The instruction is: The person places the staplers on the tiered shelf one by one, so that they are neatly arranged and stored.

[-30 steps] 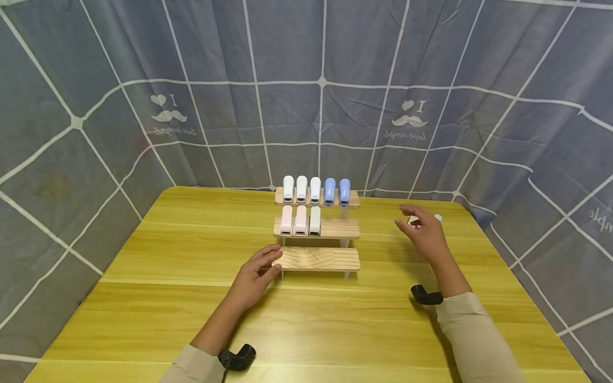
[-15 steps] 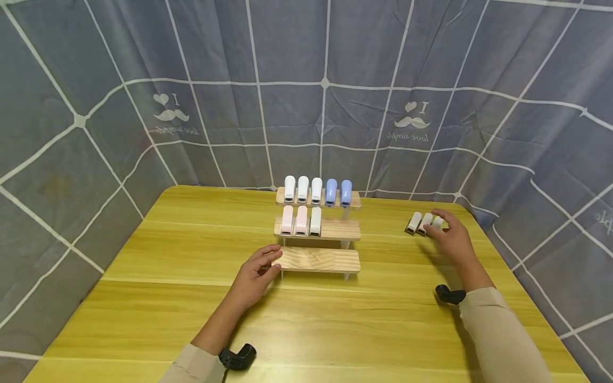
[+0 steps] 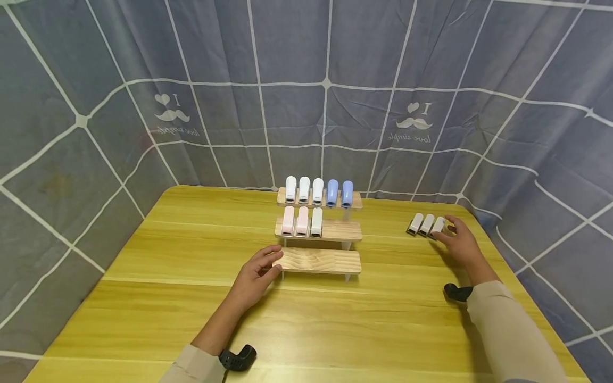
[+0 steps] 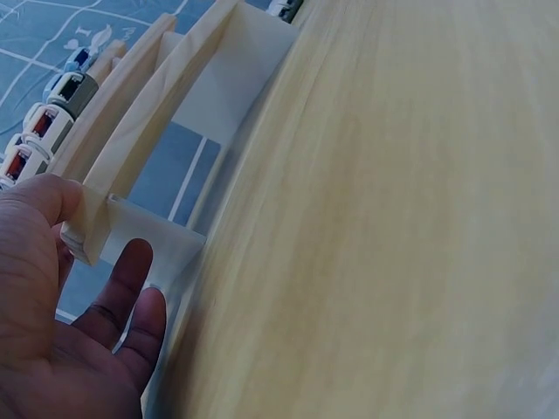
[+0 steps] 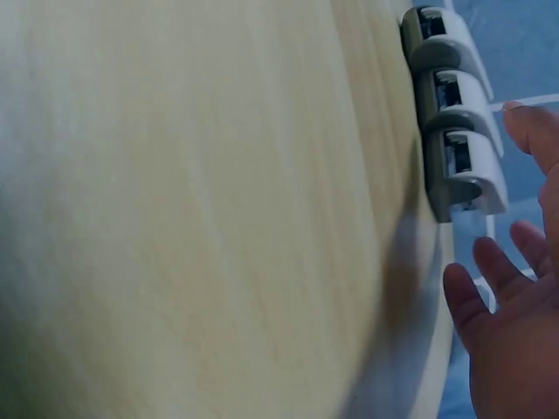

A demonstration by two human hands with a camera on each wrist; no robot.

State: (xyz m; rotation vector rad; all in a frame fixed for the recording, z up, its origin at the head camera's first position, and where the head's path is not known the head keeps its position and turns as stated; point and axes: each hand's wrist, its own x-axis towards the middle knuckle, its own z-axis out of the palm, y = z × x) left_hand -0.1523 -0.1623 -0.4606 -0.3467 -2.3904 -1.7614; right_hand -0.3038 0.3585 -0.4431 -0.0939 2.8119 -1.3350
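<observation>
At the left end of the lowest wooden shelf (image 3: pixel 320 261), my left hand (image 3: pixel 252 279) grips the board's edge with thumb and fingers. In the left wrist view the other fingers (image 4: pixel 131 288) hang loose beside a clear shelf leg. My right hand (image 3: pixel 462 243) is at the far right, fingers parted around the rightmost of three white staplers (image 3: pixel 438 227). The right wrist view shows a gap between the fingers (image 5: pixel 465 301) and that stapler. The middle stapler (image 3: pixel 426 225) and the left one (image 3: pixel 414 224) stand close beside it on the table.
The middle shelf (image 3: pixel 342 231) bears two pink staplers (image 3: pixel 295 221) and a white one (image 3: pixel 316 222) on its left part. Several staplers, white (image 3: pixel 304 190) and blue (image 3: pixel 332 192), line the top shelf (image 3: pixel 357 202). A grey curtain (image 3: pixel 297 117) surrounds the wooden table (image 3: pixel 383 330).
My right hand has moved right, from in front of the three white staplers to around the rightmost one. They are now in full view. My left hand has stayed on the lowest shelf.
</observation>
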